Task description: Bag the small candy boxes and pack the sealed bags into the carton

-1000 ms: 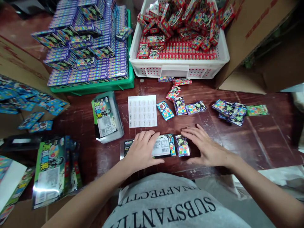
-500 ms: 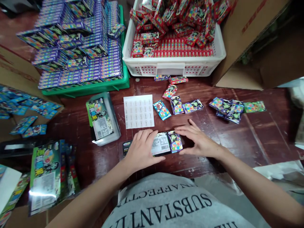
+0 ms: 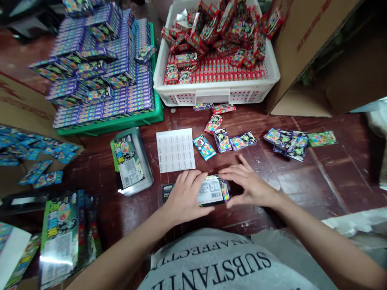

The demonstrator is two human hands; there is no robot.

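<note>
A flat plastic package with a printed card and a barcode label (image 3: 211, 191) lies on the table in front of me. My left hand (image 3: 186, 197) grips it from above, fingers over the far edge and thumb along the near edge, hiding its middle. At the package's right end, a small purple candy box (image 3: 225, 191) shows only a narrow strip; the rest is inside or under the package, I cannot tell which. My right hand (image 3: 248, 183) holds that box's right end between thumb and fingers. Just beyond lies a white sheet of round stickers (image 3: 175, 150).
Similar plastic packages (image 3: 131, 161) are stacked at left. Loose candy packs (image 3: 223, 140) lie beyond my hands, more (image 3: 287, 143) at right. A green tray (image 3: 115, 125) of purple boxes and a white basket (image 3: 178, 96) of red boxes stand behind. A cardboard carton (image 3: 314, 48) rises at right.
The purple box has moved left relative to the package, so only a strip of it shows now. Both hands keep their hold. The whole view has shifted, with the table lower in it.
</note>
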